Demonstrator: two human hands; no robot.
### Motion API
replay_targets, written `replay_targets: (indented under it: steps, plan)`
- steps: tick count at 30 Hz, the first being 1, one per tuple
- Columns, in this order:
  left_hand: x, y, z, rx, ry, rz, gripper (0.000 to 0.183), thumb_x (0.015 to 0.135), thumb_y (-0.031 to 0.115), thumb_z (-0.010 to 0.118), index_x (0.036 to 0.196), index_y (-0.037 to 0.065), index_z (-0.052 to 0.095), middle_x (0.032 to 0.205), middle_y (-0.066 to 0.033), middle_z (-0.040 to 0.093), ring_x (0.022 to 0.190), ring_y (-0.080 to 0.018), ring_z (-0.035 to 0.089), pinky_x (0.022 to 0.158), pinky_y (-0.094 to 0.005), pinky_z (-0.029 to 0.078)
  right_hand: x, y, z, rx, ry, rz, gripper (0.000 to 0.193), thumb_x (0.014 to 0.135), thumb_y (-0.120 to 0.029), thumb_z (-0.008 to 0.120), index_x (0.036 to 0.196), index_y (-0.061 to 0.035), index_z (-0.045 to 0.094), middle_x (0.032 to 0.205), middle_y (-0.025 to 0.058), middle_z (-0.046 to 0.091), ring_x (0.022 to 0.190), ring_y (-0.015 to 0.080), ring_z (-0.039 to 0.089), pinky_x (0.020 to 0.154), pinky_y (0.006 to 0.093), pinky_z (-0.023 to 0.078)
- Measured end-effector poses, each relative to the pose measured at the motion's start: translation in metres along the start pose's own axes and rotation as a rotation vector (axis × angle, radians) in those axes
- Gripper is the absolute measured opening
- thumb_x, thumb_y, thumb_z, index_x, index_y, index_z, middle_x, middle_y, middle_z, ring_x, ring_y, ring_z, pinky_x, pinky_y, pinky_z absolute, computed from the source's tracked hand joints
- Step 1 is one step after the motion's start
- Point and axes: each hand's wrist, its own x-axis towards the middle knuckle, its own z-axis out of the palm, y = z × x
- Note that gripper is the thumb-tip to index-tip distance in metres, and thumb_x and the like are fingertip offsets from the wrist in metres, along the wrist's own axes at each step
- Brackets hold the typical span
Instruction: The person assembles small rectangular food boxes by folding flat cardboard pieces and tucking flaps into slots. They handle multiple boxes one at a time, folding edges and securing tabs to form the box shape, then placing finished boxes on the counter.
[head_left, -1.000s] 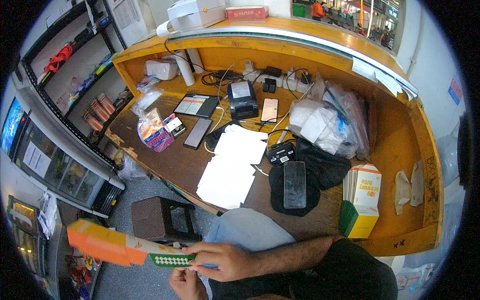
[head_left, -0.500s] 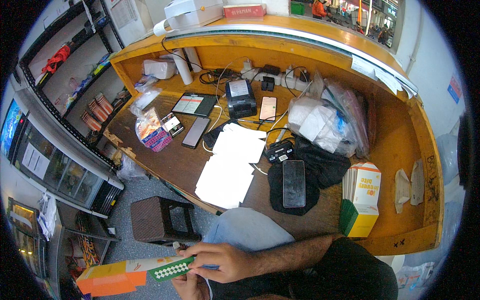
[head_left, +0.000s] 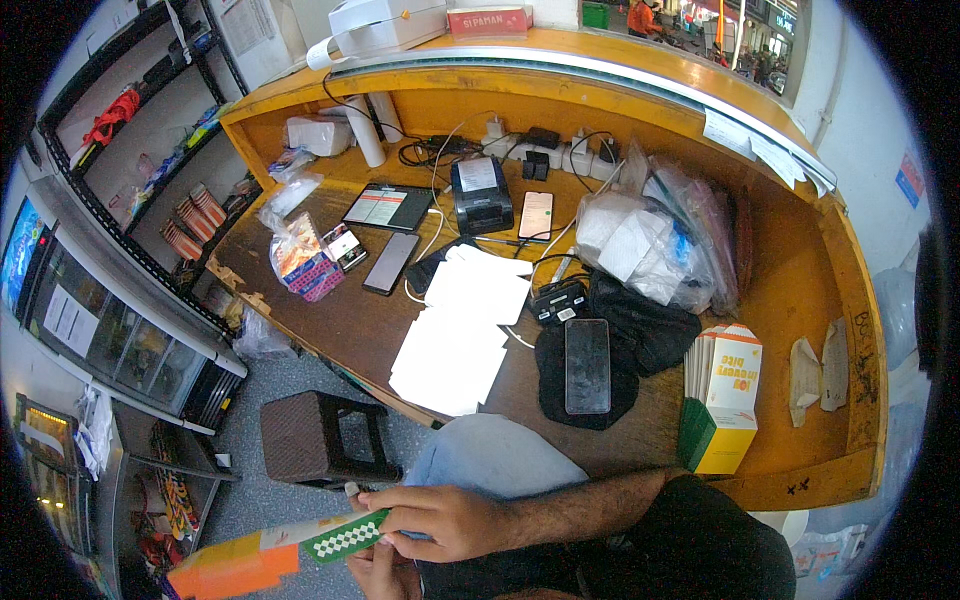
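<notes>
Low in the picture, my right hand (head_left: 440, 524) is closed on the near end of a long folded card carton (head_left: 240, 572), coloured yellow, orange and white with a green patterned panel. Its fingers bend over the green panel. Partly hidden beneath is my left hand (head_left: 385, 574), closed around the same end from below. The carton points to the left, away from the desk, over the floor. A small pale thing (head_left: 352, 489) shows beside the fingertips; I cannot make out what it is.
On the desk (head_left: 530, 400) lie white flat card sheets (head_left: 455, 350), phones including a dark one (head_left: 587, 367) on black cloth, a black printer (head_left: 481, 197) and plastic bags (head_left: 650, 245). A stack of similar cartons (head_left: 735, 385) stands right. A brown stool (head_left: 320, 435) stands left.
The carton's far end has swung slightly down and to the right. Both hands keep their hold and have barely moved.
</notes>
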Motion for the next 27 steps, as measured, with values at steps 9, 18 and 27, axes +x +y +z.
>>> replay_targets:
  steps: [9,18,27]
  plan:
    - [0.002,0.005,0.017,-0.033,0.01,-0.024,0.024,0.106,0.015,0.069,0.127,0.003,0.066,0.122,-0.0055,0.071,0.108,-0.0134,0.068,0.093,-0.0286,0.055,0.002,-0.003,-0.006,-0.1,0.02,-0.004,0.021,0.092,-0.012,0.072,0.103,0.0029,0.062,0.112,0.0183,0.06,0.104,0.0376,0.063,0.089,0.0461,0.055]
    - [0.002,0.009,0.022,-0.025,0.007,-0.044,0.021,0.106,0.015,0.068,0.124,0.002,0.068,0.114,-0.0048,0.073,0.102,-0.0119,0.068,0.088,-0.0269,0.054,0.0,0.004,-0.004,-0.025,0.051,-0.009,0.018,0.092,-0.011,0.072,0.102,0.0018,0.064,0.112,0.0181,0.06,0.105,0.0369,0.063,0.09,0.0456,0.054]
    - [0.003,0.011,0.029,-0.027,0.027,-0.015,0.018,0.107,0.016,0.067,0.119,0.003,0.069,0.111,-0.0047,0.073,0.099,-0.0113,0.067,0.085,-0.0273,0.054,0.002,0.001,-0.005,0.034,0.05,0.05,0.016,0.091,-0.011,0.073,0.096,0.001,0.062,0.111,0.0177,0.059,0.104,0.036,0.063,0.09,0.0447,0.054]
